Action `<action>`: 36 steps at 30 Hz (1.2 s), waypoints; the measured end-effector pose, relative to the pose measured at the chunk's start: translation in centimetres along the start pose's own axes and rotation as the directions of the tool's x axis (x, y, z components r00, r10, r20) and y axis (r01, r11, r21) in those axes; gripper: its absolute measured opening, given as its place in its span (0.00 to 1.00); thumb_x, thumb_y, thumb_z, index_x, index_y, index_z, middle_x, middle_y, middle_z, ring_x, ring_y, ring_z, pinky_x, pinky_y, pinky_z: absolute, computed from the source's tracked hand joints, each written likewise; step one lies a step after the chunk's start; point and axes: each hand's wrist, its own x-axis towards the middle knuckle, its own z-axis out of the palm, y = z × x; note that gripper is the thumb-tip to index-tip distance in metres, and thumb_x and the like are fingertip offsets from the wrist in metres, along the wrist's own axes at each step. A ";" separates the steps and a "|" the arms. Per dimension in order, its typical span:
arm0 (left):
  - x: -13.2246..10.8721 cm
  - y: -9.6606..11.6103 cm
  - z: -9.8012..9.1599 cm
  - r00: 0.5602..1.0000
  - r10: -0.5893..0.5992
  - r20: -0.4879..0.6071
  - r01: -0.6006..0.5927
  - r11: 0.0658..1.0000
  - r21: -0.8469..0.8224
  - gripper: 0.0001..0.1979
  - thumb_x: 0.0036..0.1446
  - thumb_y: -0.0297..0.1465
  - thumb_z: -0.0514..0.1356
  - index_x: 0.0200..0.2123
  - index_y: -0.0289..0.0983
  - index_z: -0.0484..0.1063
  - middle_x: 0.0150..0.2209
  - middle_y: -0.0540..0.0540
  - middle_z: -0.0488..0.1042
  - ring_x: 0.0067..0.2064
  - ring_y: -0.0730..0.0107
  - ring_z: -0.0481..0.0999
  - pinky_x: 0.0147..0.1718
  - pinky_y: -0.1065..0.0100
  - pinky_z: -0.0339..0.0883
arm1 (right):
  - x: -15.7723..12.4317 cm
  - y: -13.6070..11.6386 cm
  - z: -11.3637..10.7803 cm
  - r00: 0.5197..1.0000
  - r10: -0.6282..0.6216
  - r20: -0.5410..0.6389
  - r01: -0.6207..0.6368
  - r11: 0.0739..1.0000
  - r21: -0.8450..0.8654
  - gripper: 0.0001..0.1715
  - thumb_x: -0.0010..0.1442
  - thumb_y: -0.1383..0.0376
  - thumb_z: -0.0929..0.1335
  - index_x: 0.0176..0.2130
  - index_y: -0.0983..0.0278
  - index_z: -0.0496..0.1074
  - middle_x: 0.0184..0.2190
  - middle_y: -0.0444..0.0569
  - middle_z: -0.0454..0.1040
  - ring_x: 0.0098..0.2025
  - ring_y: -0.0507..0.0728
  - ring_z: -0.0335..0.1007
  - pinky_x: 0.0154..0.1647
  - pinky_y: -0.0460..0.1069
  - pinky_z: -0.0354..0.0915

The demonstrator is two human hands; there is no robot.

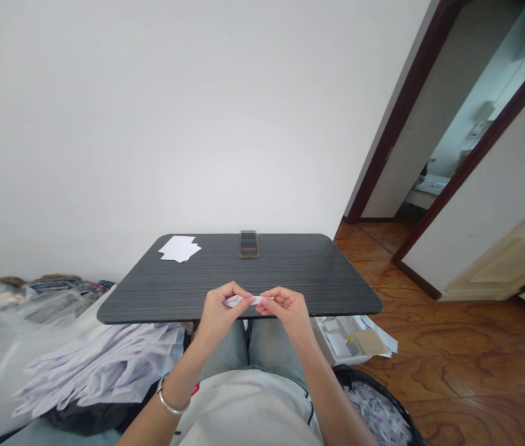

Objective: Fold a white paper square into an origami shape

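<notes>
Between my two hands, over the near edge of the dark table (290, 266), is a small folded piece of white paper (255, 300). My left hand (225, 306) pinches its left part between thumb and fingers. On the right part, my right hand (285, 306) closes with thumb and fingertips. The fingers cover some of the paper, so its full shape is hidden. Several loose white paper sheets (179, 248) lie overlapping at the table's far left. A phone (248, 244) rests near the back edge, about the middle.
A pile of white cloth or paper strips (104, 362) sits low on the left beside plastic-covered goods (21, 347). Down on the right are a white box (341, 347) with papers and a black bag (383, 412) full of white paper pieces. Behind the table stands a wall (244, 118).
</notes>
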 end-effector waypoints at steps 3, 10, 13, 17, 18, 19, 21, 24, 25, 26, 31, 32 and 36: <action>0.0 0.0 0.0 1.000 0.005 0.009 -0.005 1.000 0.007 0.08 0.44 0.32 0.62 0.20 0.34 0.70 0.20 0.48 0.73 0.23 0.72 0.68 0.23 0.73 0.58 | 0.0 -0.1 0.1 1.000 0.021 0.006 -0.021 1.000 0.003 0.12 0.41 0.60 0.73 0.26 0.66 0.74 0.19 0.47 0.76 0.23 0.53 0.73 0.25 0.46 0.70; 0.0 -0.4 0.0 0.999 -0.021 0.025 0.021 1.000 -0.014 0.07 0.44 0.31 0.62 0.21 0.34 0.70 0.21 0.48 0.73 0.24 0.72 0.69 0.24 0.73 0.58 | 0.0 0.0 0.0 0.999 0.039 0.006 -0.039 0.999 -0.003 0.14 0.40 0.58 0.74 0.25 0.67 0.74 0.19 0.48 0.76 0.22 0.54 0.73 0.24 0.47 0.70; 0.0 -0.4 0.0 0.999 -0.017 0.028 0.018 1.000 -0.006 0.07 0.44 0.31 0.62 0.21 0.34 0.70 0.21 0.48 0.73 0.24 0.71 0.69 0.24 0.73 0.58 | 0.1 0.1 -0.1 0.999 0.037 0.008 -0.037 0.999 -0.011 0.13 0.41 0.59 0.73 0.25 0.67 0.74 0.19 0.48 0.76 0.23 0.54 0.73 0.25 0.47 0.70; 0.1 -0.5 0.0 0.999 -0.018 0.029 0.019 1.000 -0.005 0.07 0.44 0.31 0.62 0.21 0.34 0.70 0.21 0.48 0.73 0.24 0.72 0.69 0.24 0.73 0.58 | 0.1 0.2 -0.2 0.999 0.036 0.015 -0.036 0.999 -0.023 0.14 0.42 0.58 0.73 0.26 0.67 0.75 0.20 0.48 0.77 0.23 0.54 0.73 0.25 0.47 0.70; 0.0 -0.5 0.0 0.999 -0.021 0.030 0.021 1.000 -0.004 0.07 0.44 0.31 0.62 0.21 0.33 0.70 0.21 0.48 0.73 0.24 0.72 0.69 0.24 0.73 0.58 | 0.1 0.2 -0.3 0.999 0.037 0.020 -0.036 0.999 -0.026 0.14 0.42 0.58 0.73 0.26 0.67 0.75 0.21 0.48 0.77 0.23 0.54 0.73 0.25 0.47 0.70; 0.0 -0.6 0.0 0.999 -0.024 0.032 0.024 1.000 -0.004 0.07 0.44 0.31 0.62 0.21 0.33 0.70 0.21 0.48 0.73 0.24 0.72 0.69 0.23 0.73 0.58 | 0.1 0.2 -0.3 0.999 0.038 0.027 -0.037 0.999 -0.030 0.14 0.43 0.58 0.72 0.27 0.67 0.75 0.21 0.48 0.77 0.23 0.54 0.74 0.26 0.47 0.70; 0.0 -0.6 0.0 0.999 -0.030 0.037 0.030 1.000 -0.009 0.07 0.44 0.31 0.62 0.21 0.33 0.70 0.21 0.48 0.73 0.23 0.73 0.68 0.23 0.73 0.57 | 0.1 0.2 -0.4 0.999 0.037 0.038 -0.035 0.999 -0.036 0.14 0.44 0.58 0.72 0.27 0.67 0.75 0.21 0.48 0.77 0.24 0.54 0.74 0.26 0.47 0.70; 0.1 -0.7 0.0 0.999 -0.035 0.037 0.035 0.999 -0.020 0.06 0.44 0.31 0.62 0.21 0.33 0.70 0.21 0.49 0.73 0.23 0.74 0.68 0.23 0.74 0.57 | 0.2 0.3 -0.5 0.999 0.031 0.042 -0.029 0.999 -0.045 0.14 0.45 0.57 0.71 0.28 0.67 0.75 0.21 0.48 0.77 0.24 0.54 0.74 0.26 0.47 0.71; 0.1 -0.7 0.0 0.999 -0.038 0.032 0.038 0.999 -0.025 0.06 0.44 0.31 0.62 0.21 0.33 0.70 0.20 0.49 0.72 0.22 0.74 0.67 0.22 0.74 0.56 | 0.2 0.3 -0.5 0.999 0.027 0.040 -0.025 0.999 -0.046 0.14 0.46 0.57 0.71 0.28 0.67 0.75 0.21 0.49 0.77 0.24 0.54 0.74 0.26 0.47 0.71; 0.1 -0.8 -0.1 0.999 -0.042 0.026 0.043 0.999 -0.031 0.06 0.44 0.31 0.62 0.21 0.33 0.70 0.20 0.49 0.72 0.22 0.75 0.67 0.22 0.74 0.56 | 0.2 0.3 -0.6 0.999 0.021 0.036 -0.019 0.999 -0.044 0.14 0.45 0.57 0.71 0.28 0.67 0.74 0.21 0.49 0.77 0.24 0.54 0.74 0.26 0.47 0.71; 0.2 -0.9 -0.3 0.998 -0.065 0.002 0.065 0.995 -0.071 0.06 0.43 0.30 0.62 0.21 0.33 0.70 0.20 0.50 0.71 0.22 0.76 0.66 0.23 0.74 0.56 | 0.3 0.2 -0.7 1.000 0.003 0.005 -0.003 0.999 -0.039 0.14 0.42 0.59 0.73 0.28 0.66 0.73 0.22 0.49 0.77 0.25 0.55 0.74 0.27 0.48 0.71; 0.2 -0.9 -0.3 0.998 -0.068 0.006 0.068 0.995 -0.078 0.06 0.43 0.30 0.63 0.21 0.33 0.70 0.20 0.50 0.71 0.22 0.75 0.66 0.23 0.74 0.56 | 0.3 0.2 -0.8 1.000 0.003 0.001 -0.003 0.999 -0.045 0.15 0.42 0.59 0.73 0.27 0.67 0.73 0.22 0.49 0.77 0.25 0.55 0.75 0.27 0.48 0.71; 0.4 -0.9 -0.2 0.996 -0.085 0.015 0.086 0.991 -0.099 0.06 0.43 0.30 0.63 0.21 0.33 0.69 0.21 0.51 0.71 0.23 0.76 0.66 0.24 0.74 0.56 | 0.4 0.3 -0.7 1.000 -0.002 0.001 0.002 0.999 -0.048 0.15 0.41 0.58 0.73 0.26 0.66 0.73 0.21 0.48 0.77 0.25 0.55 0.74 0.26 0.47 0.71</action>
